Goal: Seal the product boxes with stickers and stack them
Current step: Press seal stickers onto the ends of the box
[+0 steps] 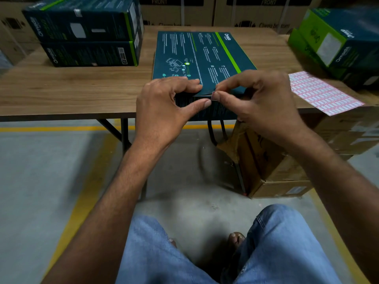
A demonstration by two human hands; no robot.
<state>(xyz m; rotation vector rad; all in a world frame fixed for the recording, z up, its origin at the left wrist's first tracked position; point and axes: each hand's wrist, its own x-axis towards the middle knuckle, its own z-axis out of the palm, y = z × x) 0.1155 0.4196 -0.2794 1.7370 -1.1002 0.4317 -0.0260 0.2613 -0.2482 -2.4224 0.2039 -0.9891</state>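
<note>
You were mid-seal on one product box [203,56], which lay flat on the tabletop [71,85] with its near end at the front edge. Your left hand [162,103] clamped that near end, fingers on top and thumb against the front face. Your right hand [260,99] pinched a small sticker [213,95] right at the flap seam, not yet pressed flat. The sticker sheet [322,93] lay just to the right, overhanging the edge. A stack of two boxes [86,35] stood at the far left, probably finished ones, though their seals could not be made out. More boxes [338,42] sat piled at the far right, likely waiting. This box remained to be sealed and stacked.
</note>
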